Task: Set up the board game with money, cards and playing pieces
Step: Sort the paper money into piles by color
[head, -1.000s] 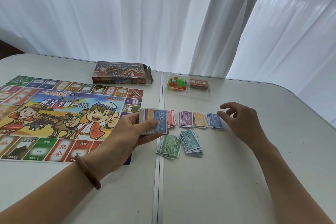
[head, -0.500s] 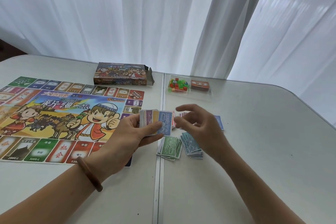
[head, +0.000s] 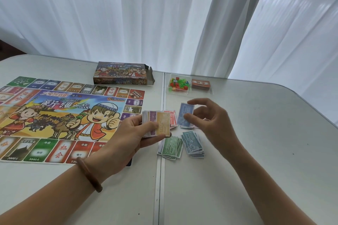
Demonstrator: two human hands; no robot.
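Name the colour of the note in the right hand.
Blue; the note shows best in head view.

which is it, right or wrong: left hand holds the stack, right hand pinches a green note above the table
Wrong in one respect: the note is blue, not green. In the head view the right hand pinches a blue note above the table, while the left hand holds the stack. The green notes lie in a pile on the table, untouched.

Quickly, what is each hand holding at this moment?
Left hand: grips the stack of notes.
Right hand: pinches one blue note.
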